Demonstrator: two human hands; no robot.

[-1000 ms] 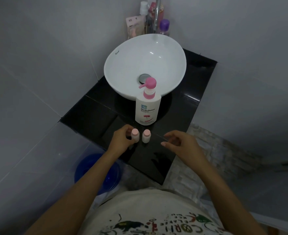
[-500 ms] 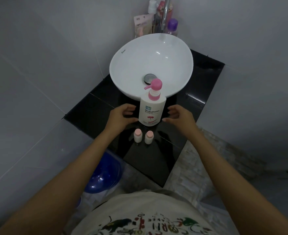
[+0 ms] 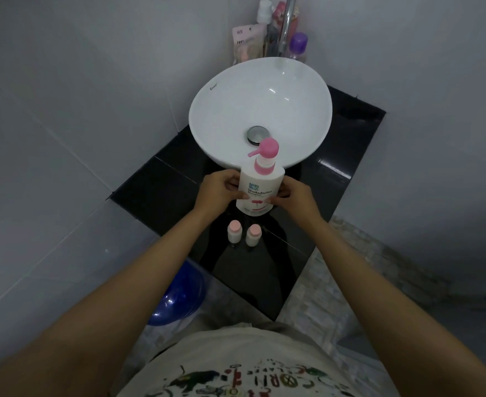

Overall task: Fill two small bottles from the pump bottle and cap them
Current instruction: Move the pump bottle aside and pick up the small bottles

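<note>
Head view: The pump bottle (image 3: 260, 188), white with a pink pump head, is standing upright on the black bench (image 3: 161, 190), just in front of the near rim of the white basin (image 3: 221, 110). Its spout is pointing left.

The left hand (image 3: 217, 193) is clamping the left side of the pump bottle, with the fingers wrapping toward the label and the far side. The right hand (image 3: 296, 197) is clamping the right side of the same bottle, with the fingertips pressing on the label area. Both hands are closing on the bottle body at about mid-height. Whether the base is resting on the bench or is lifted slightly cannot be told.

The two small bottles are standing upright on the bench, nearer than the pump bottle and just beside each other. The left small bottle (image 3: 233, 231) and the right small bottle (image 3: 254, 234) are each wearing a pink cap. Neither hand is touching them.

A chrome tap (image 3: 287, 24) and several toiletry containers (image 3: 298, 45) are standing at the far side of the basin. A blue bucket (image 3: 178, 296) is sitting on the floor below the left near edge of the bench.
</note>
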